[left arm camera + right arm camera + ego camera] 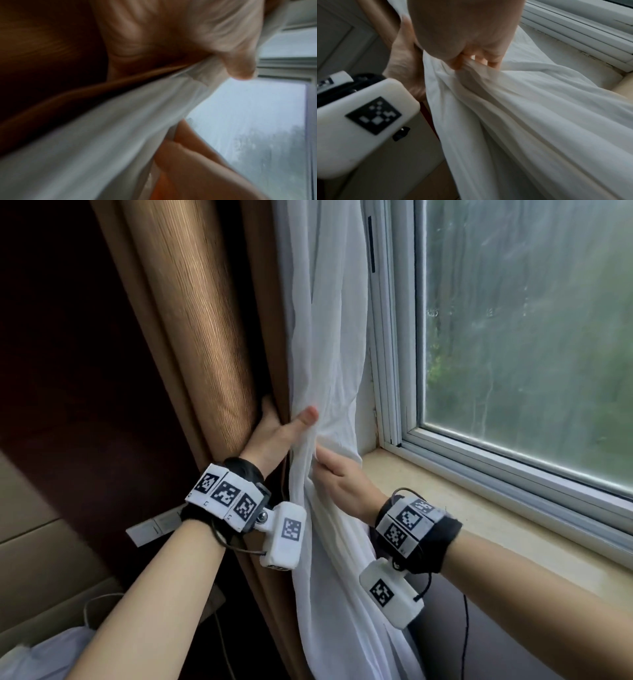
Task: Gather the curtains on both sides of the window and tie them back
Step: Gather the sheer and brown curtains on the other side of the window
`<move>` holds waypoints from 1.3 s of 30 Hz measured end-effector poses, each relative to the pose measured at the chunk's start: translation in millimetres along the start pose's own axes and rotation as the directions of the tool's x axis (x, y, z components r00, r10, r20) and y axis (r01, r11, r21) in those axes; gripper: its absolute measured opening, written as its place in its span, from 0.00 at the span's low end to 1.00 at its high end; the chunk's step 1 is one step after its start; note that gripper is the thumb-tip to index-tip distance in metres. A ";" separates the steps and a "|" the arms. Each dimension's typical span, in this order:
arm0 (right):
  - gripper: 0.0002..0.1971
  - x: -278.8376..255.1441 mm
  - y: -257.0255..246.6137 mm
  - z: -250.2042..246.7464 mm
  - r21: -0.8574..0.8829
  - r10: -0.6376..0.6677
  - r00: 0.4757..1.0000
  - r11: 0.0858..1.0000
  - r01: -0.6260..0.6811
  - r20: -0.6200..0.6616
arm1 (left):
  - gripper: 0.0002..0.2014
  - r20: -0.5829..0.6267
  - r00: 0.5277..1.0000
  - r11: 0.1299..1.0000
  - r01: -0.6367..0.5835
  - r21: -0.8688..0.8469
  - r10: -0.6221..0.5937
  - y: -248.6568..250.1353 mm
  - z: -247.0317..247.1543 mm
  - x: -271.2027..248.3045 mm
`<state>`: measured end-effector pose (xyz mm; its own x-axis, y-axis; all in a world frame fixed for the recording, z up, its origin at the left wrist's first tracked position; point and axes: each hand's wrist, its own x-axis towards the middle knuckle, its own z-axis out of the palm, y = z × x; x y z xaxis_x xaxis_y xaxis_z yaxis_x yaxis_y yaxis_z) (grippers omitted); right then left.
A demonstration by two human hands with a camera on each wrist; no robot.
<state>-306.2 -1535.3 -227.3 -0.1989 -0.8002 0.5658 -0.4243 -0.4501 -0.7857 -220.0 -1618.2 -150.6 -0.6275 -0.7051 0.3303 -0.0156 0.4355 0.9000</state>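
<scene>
A brown heavy curtain [205,337] hangs at the window's left side, with a white sheer curtain [325,320] next to it on the right. My left hand [277,429] grips both at waist height: the fingers reach behind the brown curtain [42,54] and the thumb [240,65] presses across the sheer [120,128]. Just below and to the right, my right hand [339,477] pinches a bunch of sheer folds [522,115] in its curled fingers [493,63]. The left hand [404,60] shows beside it in the right wrist view. No tie-back is in view.
The window pane [531,337] and its white frame [394,371] stand to the right, above a beige sill [479,508]. A white wall plate [154,529] sits behind my left wrist. A black cable [464,638] hangs under the sill. Pale bedding [51,652] lies at the lower left.
</scene>
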 end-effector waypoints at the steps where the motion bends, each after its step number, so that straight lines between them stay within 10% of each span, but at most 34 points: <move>1: 0.21 0.9 0.6 0.3 -0.006 -0.010 1.000 1.000 0.011 0.025 | 0.69 0.005 1.000 0.997 -0.014 0.075 0.013 3.3 2.2 -0.4; 10: 0.40 1.2 8.7 -14.1 -0.190 0.012 0.974 0.981 0.032 0.227 | 0.32 -0.331 0.941 0.960 0.031 0.277 0.065 -1.6 12.7 19.1; 13: 0.27 0.9 18.9 -27.6 -0.312 -0.018 0.997 0.950 -0.008 -0.080 | 0.30 -0.396 0.914 0.951 0.038 0.306 0.091 -4.1 11.1 22.2; 18: 0.10 34.6 45.1 -60.4 -0.059 0.282 0.853 0.938 -0.341 -0.439 | 0.30 -0.444 0.889 0.947 0.041 0.318 0.111 -7.5 3.1 25.0; 22: 0.36 70.0 63.0 -80.4 0.135 0.518 0.796 0.854 -0.502 -0.315 | 0.29 -0.457 0.885 0.948 0.067 0.312 0.088 -13.2 -12.3 28.0; 30: 0.53 103.6 98.4 -85.9 0.221 0.597 0.769 0.801 -0.557 -0.228 | 0.29 -0.492 0.869 0.944 0.117 0.310 0.054 -20.4 -37.8 37.3; 39: 0.03 91.4 89.6 -69.0 0.267 0.512 0.834 0.849 -0.456 -0.204 | 0.30 -0.506 0.861 0.943 0.120 0.309 0.057 -25.0 -48.3 45.0</move>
<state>-423.3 -1621.3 -228.7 -0.5635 -0.8172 0.1207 -0.0339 -0.1231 -0.9918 -210.2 -1687.8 -144.5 -0.1472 -0.8654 0.4790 -0.3304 0.4995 0.8008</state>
